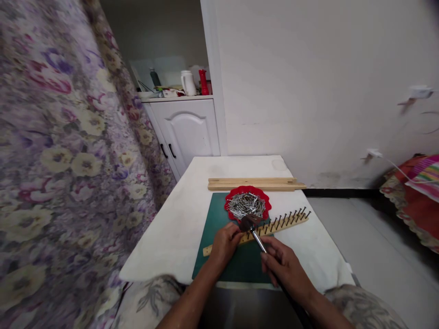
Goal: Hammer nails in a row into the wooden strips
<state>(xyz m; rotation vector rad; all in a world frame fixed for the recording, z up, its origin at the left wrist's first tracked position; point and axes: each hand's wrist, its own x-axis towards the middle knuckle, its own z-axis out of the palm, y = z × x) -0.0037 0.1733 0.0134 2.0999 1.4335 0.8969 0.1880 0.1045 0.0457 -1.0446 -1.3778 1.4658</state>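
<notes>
My right hand (283, 265) is wrapped round a hammer (258, 240) with a shiny metal neck. Its dark head is over a narrow wooden strip (288, 226), close to my left fingertips. My left hand (224, 242) is closed in a pinch at the strip; whatever it grips is hidden by the fingers and hammer head. Several dark nails (283, 221) stand upright along the strip toward its right end. The strip lies slantwise across a green cutting mat (236, 269). Just beyond my hands, a red scalloped dish (268, 203) holds a heap of silvery nails (247, 204).
Further back on the white-covered table (164, 237) lie wooden strips (250, 185) side by side. A floral curtain (78, 151) hangs at the left. Behind stands a white cabinet (188, 130) with a white jug (188, 83) on top. A wall rises beyond the table.
</notes>
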